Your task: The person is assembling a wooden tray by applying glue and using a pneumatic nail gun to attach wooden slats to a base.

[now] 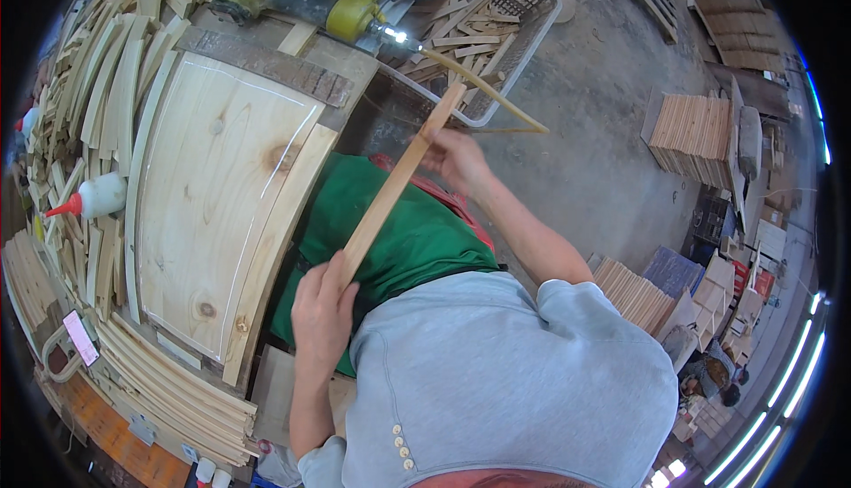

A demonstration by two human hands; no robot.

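Note:
A narrow wooden strip [391,188] slants across my lap, over the green apron [425,244]. Its lower end is held in my left hand [321,304], with the fingers wrapped round it. My right hand [459,162] is closed on the strip near its upper end; those fingertips are partly hidden and slightly blurred. To the left lies a pale wooden panel [208,195] with a thin white line running along its edges and a few knots. One loose strip [282,253] rests along the panel's near edge, and another curved strip [142,178] lies along its far left edge.
Beyond the panel lie piled strips [115,89] and a white bottle with a red nozzle [102,195]. Yellow-green air tools [355,14] with a hose [487,89] sit at the top, beside a plastic crate [551,31] of offcuts. Stacked boards [691,133] stand right.

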